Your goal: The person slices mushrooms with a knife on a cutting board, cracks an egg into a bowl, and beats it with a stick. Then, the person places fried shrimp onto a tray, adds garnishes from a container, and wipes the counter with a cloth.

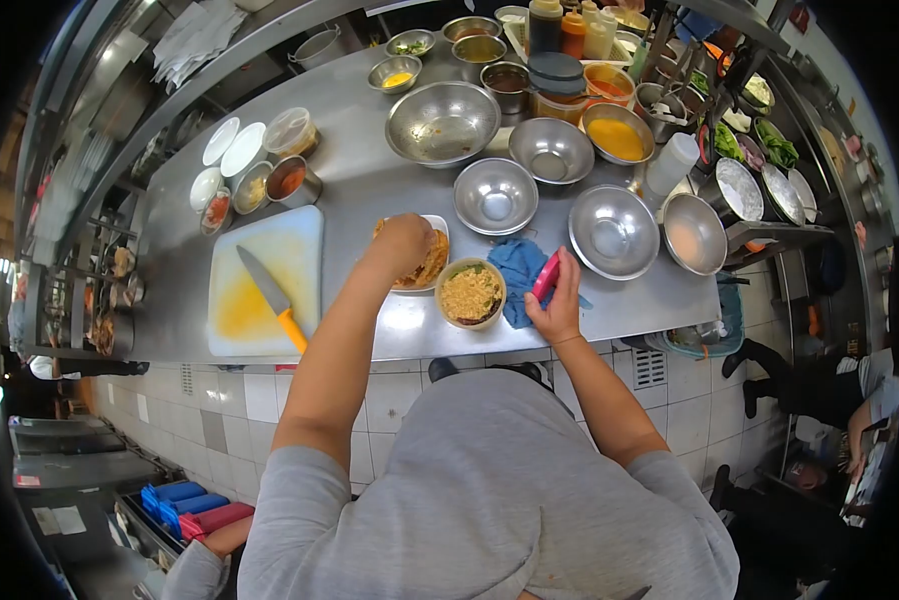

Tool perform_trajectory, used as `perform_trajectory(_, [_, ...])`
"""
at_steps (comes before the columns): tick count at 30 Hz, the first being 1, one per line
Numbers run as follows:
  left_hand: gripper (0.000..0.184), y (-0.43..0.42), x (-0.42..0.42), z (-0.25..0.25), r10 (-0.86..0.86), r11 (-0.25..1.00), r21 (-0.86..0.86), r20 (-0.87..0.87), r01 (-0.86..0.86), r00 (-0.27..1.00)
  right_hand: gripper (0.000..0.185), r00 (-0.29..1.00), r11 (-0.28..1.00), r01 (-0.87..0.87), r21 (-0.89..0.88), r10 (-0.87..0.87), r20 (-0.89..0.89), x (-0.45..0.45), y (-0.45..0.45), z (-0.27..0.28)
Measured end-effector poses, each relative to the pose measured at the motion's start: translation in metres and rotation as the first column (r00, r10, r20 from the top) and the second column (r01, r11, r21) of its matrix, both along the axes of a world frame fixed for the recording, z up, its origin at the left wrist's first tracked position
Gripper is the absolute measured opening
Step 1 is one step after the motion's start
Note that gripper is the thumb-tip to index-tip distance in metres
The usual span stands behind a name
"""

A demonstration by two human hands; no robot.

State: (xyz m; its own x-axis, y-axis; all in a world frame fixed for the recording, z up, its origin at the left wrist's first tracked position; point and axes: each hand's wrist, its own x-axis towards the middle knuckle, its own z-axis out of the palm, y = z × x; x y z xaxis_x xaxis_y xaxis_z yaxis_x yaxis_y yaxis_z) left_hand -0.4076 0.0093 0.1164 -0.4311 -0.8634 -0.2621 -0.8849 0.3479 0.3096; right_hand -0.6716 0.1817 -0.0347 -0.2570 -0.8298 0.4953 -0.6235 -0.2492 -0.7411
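My left hand (405, 243) reaches over a white dish of browned food (429, 268), fingers pointing down and closed; whatever they may hold is hidden beneath the hand. Right of the dish stands a round tub (471, 294) filled with crumbly yellowish food, with some green and dark bits at its edge. My right hand (557, 298) is wrapped round a small pink object (546, 277), just right of a crumpled blue cloth (514, 270). Both hands are near the table's front edge, with the tub between them.
A knife (269, 290) with a yellow handle lies on a stained cutting board (307, 230) at left. Metal bowls (613, 232) and sauce containers (614, 135) stand at the centre and right. Small dishes (243, 148) are at back left. Other people (819, 400) are at the far right.
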Motion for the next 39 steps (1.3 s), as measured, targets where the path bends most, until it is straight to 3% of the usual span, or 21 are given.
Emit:
perform_trajectory(5, [0.020,-0.009,-0.003,-0.005,-0.031,0.993,-0.120,-0.120,0.016,0.992,0.101,1.000,1.000,-0.017,0.000,0.017,0.002,0.000,0.000,0.001])
perform_trajectory(14, [0.019,-0.007,0.033,0.014,0.160,0.969,-0.163,-0.161,-0.187,0.974,0.101,1.000,1.000,-0.017,-0.009,0.017,0.008,-0.001,0.000,-0.001])
perform_trajectory(16, [0.018,-0.008,0.049,0.007,-0.049,0.973,-0.218,0.090,0.068,0.995,0.101,1.000,1.000,-0.022,0.000,0.022,0.020,0.000,0.000,0.001])
perform_trajectory(17, [0.018,-0.008,0.054,0.001,-0.046,0.974,-0.218,0.090,0.064,0.995,0.101,1.000,1.000,-0.023,0.000,0.023,0.019,0.000,0.000,0.001])
perform_trajectory(19, [0.018,0.001,0.054,0.008,-0.083,0.936,-0.349,-0.081,0.050,0.993,0.101,1.000,1.000,-0.025,0.000,0.025,0.016,0.000,-0.001,0.001])
perform_trajectory(22, [0.021,0.040,0.018,0.053,-0.069,0.963,-0.267,-0.113,0.037,0.991,0.101,1.000,1.000,-0.018,-0.012,0.018,-0.018,-0.001,-0.001,-0.001])
perform_trajectory(24, [0.020,0.075,-0.008,0.060,-0.070,0.997,-0.040,-0.289,0.061,0.955,0.101,0.999,1.000,-0.031,0.000,0.031,0.011,0.000,0.000,0.000])
perform_trajectory(26, [0.017,0.099,-0.027,0.045,-0.252,0.968,-0.065,-0.219,0.244,0.943,0.101,0.999,0.999,-0.032,0.008,0.032,0.016,0.000,0.000,0.000])
perform_trajectory(27, [0.017,0.103,-0.034,0.033,-0.245,0.970,-0.068,-0.221,0.235,0.944,0.101,0.999,1.000,-0.026,0.011,0.026,0.025,0.001,-0.001,0.000])
perform_trajectory(29, [0.016,0.104,-0.045,0.009,-0.284,0.956,-0.064,0.021,0.285,0.958,0.101,1.000,1.000,-0.022,-0.003,0.022,0.010,0.003,-0.002,0.002])
perform_trajectory(33, [0.018,0.100,-0.048,0.011,-0.314,0.943,-0.110,0.029,0.315,0.949,0.101,1.000,1.000,-0.010,-0.009,0.010,0.008,0.002,-0.001,0.003])
perform_trajectory(36, [0.018,0.089,-0.038,0.043,-0.318,0.948,-0.021,0.018,0.319,0.948,0.101,1.000,1.000,-0.005,-0.019,0.005,-0.012,0.000,-0.002,-0.002])
perform_trajectory(38, [0.017,0.072,-0.021,0.062,-0.126,0.992,-0.018,-0.308,0.127,0.943,0.101,1.000,1.000,-0.004,-0.008,0.004,-0.017,0.000,-0.001,-0.001])
perform_trajectory(39, [0.014,0.060,-0.015,0.064,-0.072,0.997,-0.062,-0.299,0.055,0.952,0.100,1.000,1.000,-0.016,0.005,0.016,-0.024,0.000,0.000,0.000])
